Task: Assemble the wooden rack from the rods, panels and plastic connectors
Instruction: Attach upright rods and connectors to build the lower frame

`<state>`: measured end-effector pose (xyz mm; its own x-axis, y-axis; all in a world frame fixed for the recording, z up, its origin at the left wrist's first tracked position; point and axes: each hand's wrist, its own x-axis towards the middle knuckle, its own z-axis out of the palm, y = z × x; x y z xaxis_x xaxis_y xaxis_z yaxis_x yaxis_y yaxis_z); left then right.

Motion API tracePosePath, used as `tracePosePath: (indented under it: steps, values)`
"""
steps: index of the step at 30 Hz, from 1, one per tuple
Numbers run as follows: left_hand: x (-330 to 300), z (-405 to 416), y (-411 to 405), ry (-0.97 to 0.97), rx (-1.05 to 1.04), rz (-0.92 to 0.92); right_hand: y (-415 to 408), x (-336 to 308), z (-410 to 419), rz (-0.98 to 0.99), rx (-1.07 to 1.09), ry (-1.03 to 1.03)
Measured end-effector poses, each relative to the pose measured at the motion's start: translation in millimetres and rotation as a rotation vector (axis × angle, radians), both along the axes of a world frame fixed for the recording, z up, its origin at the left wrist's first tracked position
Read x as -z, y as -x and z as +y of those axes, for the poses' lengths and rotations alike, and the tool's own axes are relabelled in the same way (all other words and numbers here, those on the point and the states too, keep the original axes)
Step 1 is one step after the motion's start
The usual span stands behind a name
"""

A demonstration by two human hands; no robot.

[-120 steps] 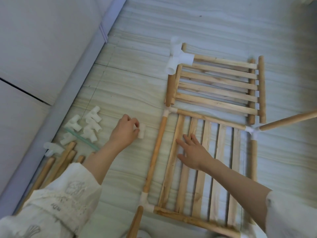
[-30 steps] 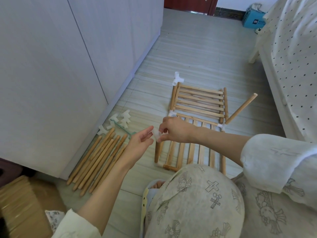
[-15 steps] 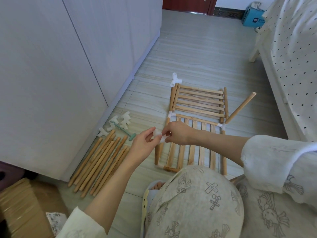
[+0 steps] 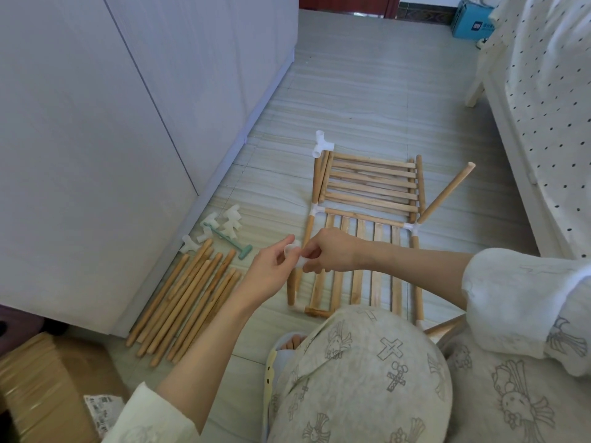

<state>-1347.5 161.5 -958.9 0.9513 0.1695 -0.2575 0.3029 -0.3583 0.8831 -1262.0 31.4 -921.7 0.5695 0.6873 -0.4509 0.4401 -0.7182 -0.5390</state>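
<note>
Head view: both hands (image 4: 332, 251) pinch white plastic connector (image 4: 295, 255).

A home, most likely a bedroom. Pale striped floor tiles (image 4: 367, 100) underfoot, with tall, flat, pale grey wardrobe doors (image 4: 128, 107) along the left wall down to a plinth. On the right, a white wooden bed frame (image 4: 499, 100) draped in a white bedcover with black dots (image 4: 550, 65). At the far end, a dark red-brown wooden door (image 4: 348, 1) and a blue cardboard box (image 4: 471, 20) against the wall. Brown corrugated cardboard carton (image 4: 41, 378) at the near left corner. Soft printed loungewear (image 4: 367, 378) on the seated person's knee.
</note>
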Motion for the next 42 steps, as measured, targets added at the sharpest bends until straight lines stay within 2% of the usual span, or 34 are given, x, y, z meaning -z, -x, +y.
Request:
tracePosePath:
  steps: [4,11,16,36,42]
  values:
    - [1.2,-1.9,5.9,0.035,-0.042,-0.017,2.4,0.7,1.6,0.014,0.011,-0.014]
    - [5.5,-11.7,8.6,0.079,-0.08,-0.02,2.6,3.6,0.6,-0.056,-0.095,0.039]
    - [9.6,-11.0,0.7,0.255,-0.192,0.043,3.9,6.4,1.6,-0.093,-0.116,0.047]
    - [19.1,-11.3,2.3,0.178,-0.189,0.024,6.9,22.0,8.2,-0.054,-0.091,0.023]
    - [28.9,-0.3,3.1,0.27,-0.196,0.053,5.8,24.7,15.9,-0.039,-0.094,0.034]
